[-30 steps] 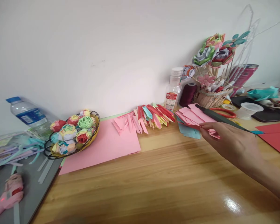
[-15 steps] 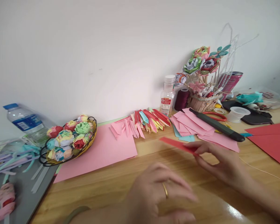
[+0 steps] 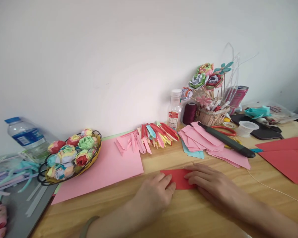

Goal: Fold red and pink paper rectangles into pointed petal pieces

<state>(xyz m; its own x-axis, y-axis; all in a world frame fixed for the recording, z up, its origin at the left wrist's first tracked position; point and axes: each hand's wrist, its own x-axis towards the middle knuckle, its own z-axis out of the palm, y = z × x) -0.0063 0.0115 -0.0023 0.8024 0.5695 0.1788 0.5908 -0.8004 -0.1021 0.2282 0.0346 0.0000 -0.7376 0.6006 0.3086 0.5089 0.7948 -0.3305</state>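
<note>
Red paper [image 3: 180,180] lies on the worktop [image 3: 188,215] near pink slips [image 3: 195,138]. The left hand [image 3: 157,191] rests bent fingers on its left end, the right hand [image 3: 215,182] on its right; whether either pinches, I cannot tell.

Nothing legible: print too small on blue label [image 3: 25,137] of water bottle [image 3: 14,127] and red-and-white label [image 3: 173,119] of white-capped bottle [image 3: 175,105]

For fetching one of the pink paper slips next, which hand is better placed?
Probably the right hand: it rests on the right end of the red paper, with the pink paper slips just beyond it. The left hand is at the opposite end, farther from those slips.
</note>
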